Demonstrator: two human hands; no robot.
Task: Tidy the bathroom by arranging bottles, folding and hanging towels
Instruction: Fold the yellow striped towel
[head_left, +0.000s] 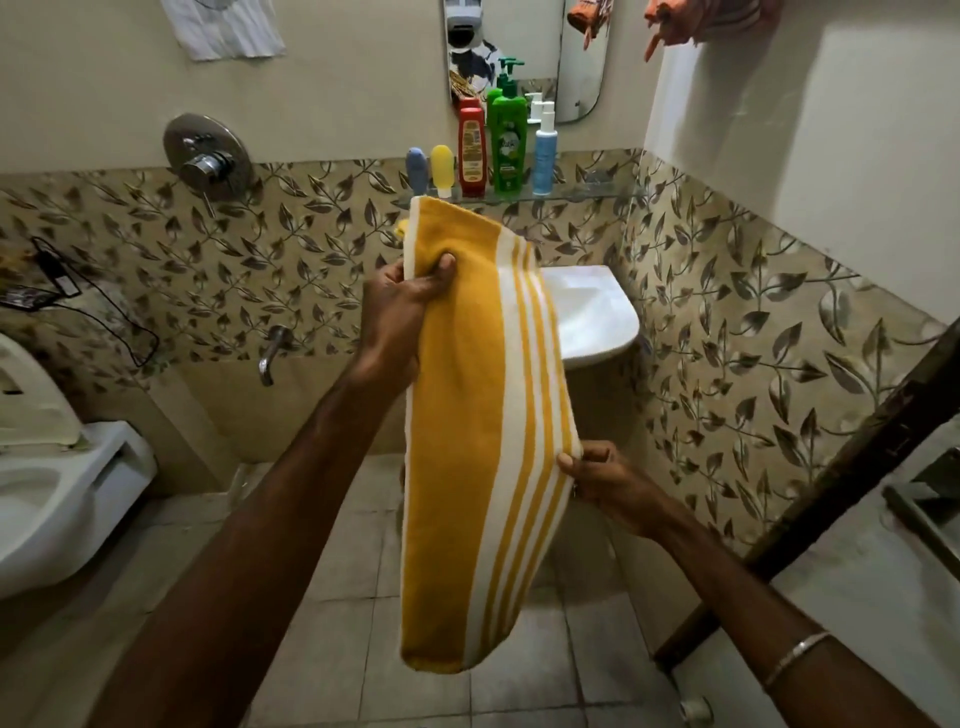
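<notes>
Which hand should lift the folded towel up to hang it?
Left, probably. The left hand already grips the yellow striped towel near its top edge, carrying it; the right hand only pinches a lower side edge.

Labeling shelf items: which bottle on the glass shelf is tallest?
The green pump bottle, fourth from the left, between the red bottle and the blue-and-white spray bottle. Its pump head rises above every other bottle on the shelf.

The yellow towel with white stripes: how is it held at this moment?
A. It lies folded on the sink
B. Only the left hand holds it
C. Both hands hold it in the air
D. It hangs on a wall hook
C: the left hand grips the yellow towel near its top, and the right hand pinches its striped edge lower down.
</notes>
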